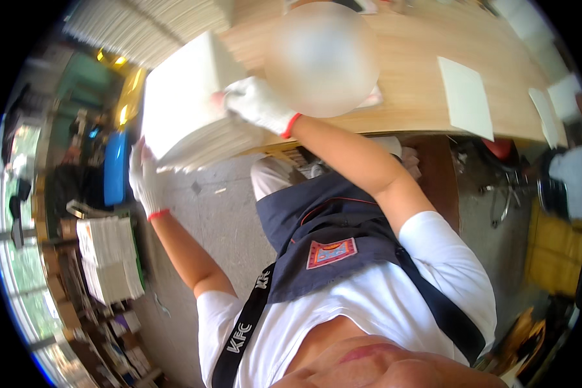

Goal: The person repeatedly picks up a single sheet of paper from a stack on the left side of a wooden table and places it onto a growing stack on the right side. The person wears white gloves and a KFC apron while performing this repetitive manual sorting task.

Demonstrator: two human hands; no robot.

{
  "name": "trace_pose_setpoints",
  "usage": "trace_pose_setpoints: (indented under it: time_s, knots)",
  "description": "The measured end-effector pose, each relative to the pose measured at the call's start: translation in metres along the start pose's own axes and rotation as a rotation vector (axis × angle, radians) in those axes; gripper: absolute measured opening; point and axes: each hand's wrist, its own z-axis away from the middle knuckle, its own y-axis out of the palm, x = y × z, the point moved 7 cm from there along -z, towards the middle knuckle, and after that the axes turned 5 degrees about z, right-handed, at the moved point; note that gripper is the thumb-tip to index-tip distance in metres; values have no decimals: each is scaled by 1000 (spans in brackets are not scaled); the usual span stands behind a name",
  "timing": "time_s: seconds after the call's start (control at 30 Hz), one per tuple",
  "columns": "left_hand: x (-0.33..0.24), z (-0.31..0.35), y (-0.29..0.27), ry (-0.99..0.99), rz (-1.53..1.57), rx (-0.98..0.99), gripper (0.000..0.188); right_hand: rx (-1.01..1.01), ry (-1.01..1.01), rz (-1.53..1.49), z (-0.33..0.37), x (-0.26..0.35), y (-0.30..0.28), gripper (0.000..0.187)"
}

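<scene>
A tall stack of white paper sheets [184,90] stands at the left end of the wooden table, overhanging its near edge. My left hand [145,178], in a white knit glove with a red cuff, grips the stack's near left corner. On the stack's right side is my right hand [258,103], gloved the same way, its thumb on the top sheet and its other fingers bent against the side. A round blurred patch hides the table just beyond my right hand.
More paper stacks [129,29] stand at the far left. Single white sheets [465,97] lie on the table [407,64] at right. A blue panel [115,168] and a floor stack of paper [107,252] are at left. A wheeled chair [501,187] stands at right.
</scene>
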Motion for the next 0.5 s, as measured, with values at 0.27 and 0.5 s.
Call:
trace_pose_setpoints:
  time_s: [0.27,0.5]
  knots:
    - [142,113,24,-204,410,-458,35,-715,10,-459,144,-92,-153,24]
    - [136,221,159,-211,401,104,26,-1503,317,-474,378,-204,-385,26]
